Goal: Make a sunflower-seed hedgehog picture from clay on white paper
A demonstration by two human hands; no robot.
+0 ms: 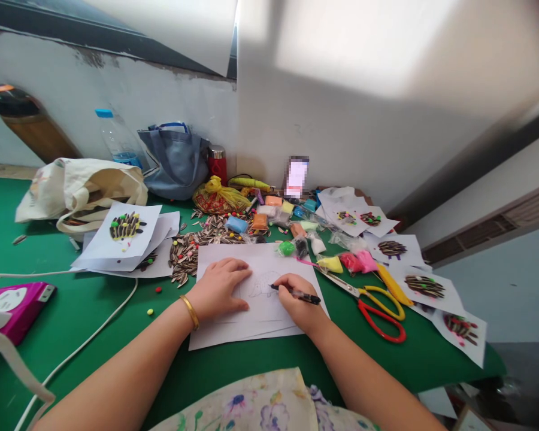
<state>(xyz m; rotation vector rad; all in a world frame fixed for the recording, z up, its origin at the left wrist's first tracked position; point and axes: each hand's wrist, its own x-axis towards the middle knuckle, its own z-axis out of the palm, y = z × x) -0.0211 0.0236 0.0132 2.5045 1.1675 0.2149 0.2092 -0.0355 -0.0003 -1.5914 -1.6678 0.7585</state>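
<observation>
White paper point(215, 332) lies on the green table before me, with other sheets under it. A pencil-like outline of a small animal point(264, 284) shows in its middle. My left hand point(218, 287) rests flat on the sheet's left part, fingers spread, a gold bangle point(190, 312) at the wrist. Between the fingers of my right hand point(299, 305) is a black pen point(303, 296), its tip touching the paper at the drawing. Just beyond the sheet are a pile of sunflower seeds point(186, 254) and several bagged lumps of coloured clay point(351, 262).
Scissors point(379, 305) with red and yellow handles lie right of the paper. Seed-decorated sheets point(424, 287) line the right edge; more point(128, 230) are stacked left. Bags point(177, 158), a bottle point(117, 140) and a phone point(296, 176) stand at the back. A white cable point(94, 335) crosses the left side.
</observation>
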